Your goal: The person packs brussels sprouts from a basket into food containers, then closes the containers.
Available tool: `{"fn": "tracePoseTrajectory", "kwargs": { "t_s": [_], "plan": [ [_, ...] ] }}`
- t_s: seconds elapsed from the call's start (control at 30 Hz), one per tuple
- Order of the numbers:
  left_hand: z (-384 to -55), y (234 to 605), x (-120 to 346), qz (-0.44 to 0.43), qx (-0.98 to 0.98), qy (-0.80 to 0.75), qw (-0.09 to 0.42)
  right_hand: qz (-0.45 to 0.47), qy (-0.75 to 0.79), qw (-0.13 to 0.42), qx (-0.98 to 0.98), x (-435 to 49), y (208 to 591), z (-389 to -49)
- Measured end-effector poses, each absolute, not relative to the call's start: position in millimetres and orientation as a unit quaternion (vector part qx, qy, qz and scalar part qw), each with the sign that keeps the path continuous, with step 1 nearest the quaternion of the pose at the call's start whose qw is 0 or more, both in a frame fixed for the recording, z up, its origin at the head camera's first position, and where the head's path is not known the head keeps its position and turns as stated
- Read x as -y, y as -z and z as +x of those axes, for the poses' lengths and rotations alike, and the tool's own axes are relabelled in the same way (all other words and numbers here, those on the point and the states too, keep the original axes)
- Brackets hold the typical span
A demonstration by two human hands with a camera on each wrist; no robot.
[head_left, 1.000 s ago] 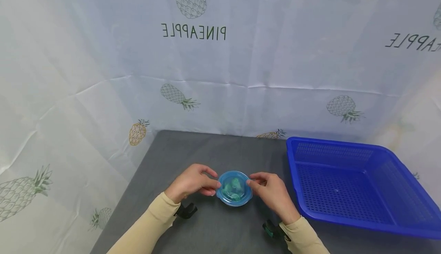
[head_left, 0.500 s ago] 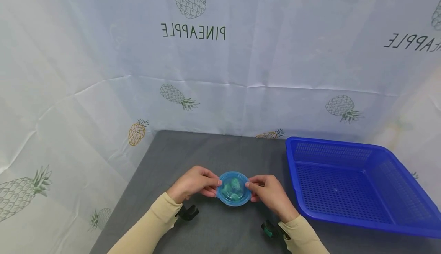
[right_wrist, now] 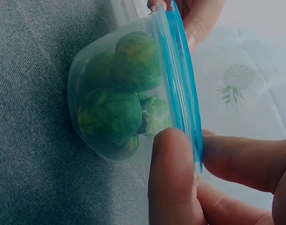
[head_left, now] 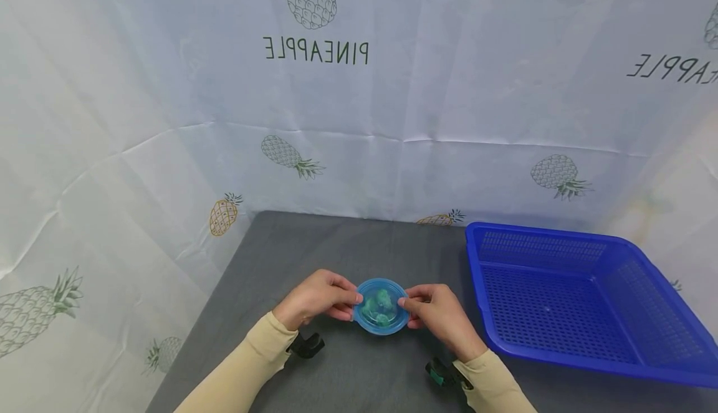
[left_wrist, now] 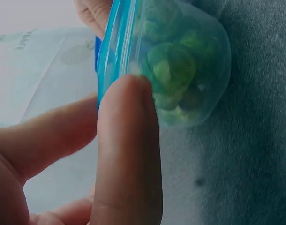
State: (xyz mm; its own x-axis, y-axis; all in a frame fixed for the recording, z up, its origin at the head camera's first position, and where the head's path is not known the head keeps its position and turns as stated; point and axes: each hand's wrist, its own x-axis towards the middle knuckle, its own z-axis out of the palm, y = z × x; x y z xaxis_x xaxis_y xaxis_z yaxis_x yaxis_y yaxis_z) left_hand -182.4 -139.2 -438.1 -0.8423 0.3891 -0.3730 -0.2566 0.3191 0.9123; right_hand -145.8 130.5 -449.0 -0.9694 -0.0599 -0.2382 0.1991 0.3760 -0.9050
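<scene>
A round, clear plastic food container (head_left: 381, 331) with a blue rimmed lid (right_wrist: 192, 108) stands upright on the grey tabletop. Through its wall show several green Brussels sprouts (right_wrist: 110, 115). My left hand (head_left: 320, 299) pinches the lid's rim at the left side, thumb and finger on either side of it in the left wrist view. Opposite, my right hand (head_left: 442, 314) pinches the rim at the right side. The lid sits on the container all round where it shows; the parts of the rim under my fingertips are hidden.
A large blue plastic basket (head_left: 477, 276) with perforated walls stands to the right, close beyond my right hand. Behind and to the left of the grey table (head_left: 359, 375) hangs a white pineapple-print curtain (head_left: 404, 176).
Both hands' fingers have closed in from being spread beside the lid to pinching its rim. The container stays in nearly the same spot; over the last half second little else moves.
</scene>
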Motion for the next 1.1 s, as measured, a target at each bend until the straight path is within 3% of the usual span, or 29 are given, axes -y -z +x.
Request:
{"fn": "tracePoseTrajectory", "kwargs": {
  "t_s": [0.63, 1.1],
  "plan": [
    [-186.2, 448.0, 130.9, 0.031, -0.762, -0.584, 0.277, 0.049, 0.556, 0.105, -0.823, -128.4, 449.9, -146.2],
    [-187.9, 453.2, 129.5, 0.024, -0.762, -0.586, 0.275, 0.029, 0.584, 0.129, -0.801, -131.9, 458.7, -151.3]
  ]
}}
